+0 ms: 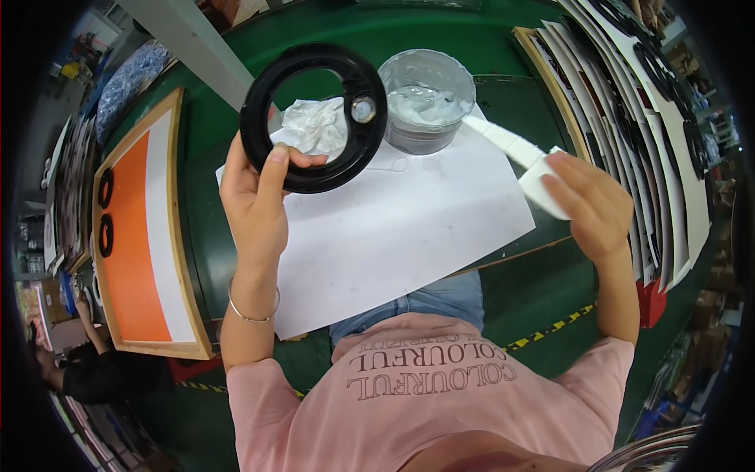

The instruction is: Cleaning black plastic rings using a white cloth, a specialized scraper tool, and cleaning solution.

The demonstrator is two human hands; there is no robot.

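Observation:
My left hand grips a glossy black ring by its lower left rim, thumb in front. The ring is tilted up above the table, and a small round whitish, shiny spot shows on its right side. In my right hand is a long white flat tool, like a spatula, pointing up and left. Its narrow tip reaches the right rim of a clear round tub holding whitish paste. Through the ring's opening, crumpled white tissue appears.
A large white sheet covers part of the green table. On the left leans a wood-framed orange and white board with two small black rings. Upright sheets line the right. A grey post rises behind; another person is at far left.

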